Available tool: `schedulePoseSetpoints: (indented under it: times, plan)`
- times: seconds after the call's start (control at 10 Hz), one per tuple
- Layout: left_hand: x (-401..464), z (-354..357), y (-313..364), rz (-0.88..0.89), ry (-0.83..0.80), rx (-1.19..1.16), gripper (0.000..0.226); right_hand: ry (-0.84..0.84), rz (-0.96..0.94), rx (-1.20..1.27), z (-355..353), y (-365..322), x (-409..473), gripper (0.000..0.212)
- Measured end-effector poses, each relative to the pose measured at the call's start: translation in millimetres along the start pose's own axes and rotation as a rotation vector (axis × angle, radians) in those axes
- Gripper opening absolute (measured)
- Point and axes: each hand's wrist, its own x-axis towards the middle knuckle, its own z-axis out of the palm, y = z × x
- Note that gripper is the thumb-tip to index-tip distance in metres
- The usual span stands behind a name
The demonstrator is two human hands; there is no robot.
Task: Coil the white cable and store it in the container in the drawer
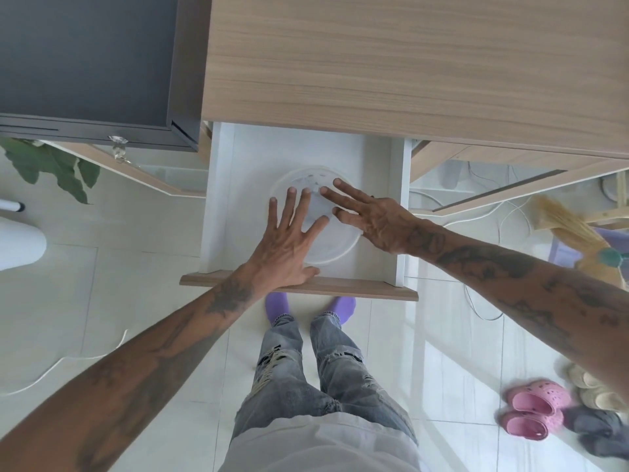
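Note:
A white drawer (396, 212) stands pulled out from under the wooden desk top. Inside it lies a round translucent container (340, 245) with its lid on. Something pale and blurred shows through the lid near its far edge; I cannot tell whether it is the white cable. My left hand (289, 240) lies flat on the lid's left side, fingers spread. My right hand (367, 214) rests on the lid's right side with fingers extended. Neither hand grips anything.
The wooden desk top (408, 63) overhangs the drawer's back. A dark box (88, 63) sits at upper left. The drawer front (299, 287) is just before my legs. White cords (503, 212) trail on the tiled floor at right, pink clogs (534, 410) at lower right.

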Motion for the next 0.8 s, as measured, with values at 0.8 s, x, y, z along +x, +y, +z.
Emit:
schedulePoseSetpoints:
  times: [0.8]
  plan:
    - [-34, -14, 5, 0.012, -0.119, -0.191, 0.1, -0.163, 0.291, 0.039, -27, -66, -2, 0.081]
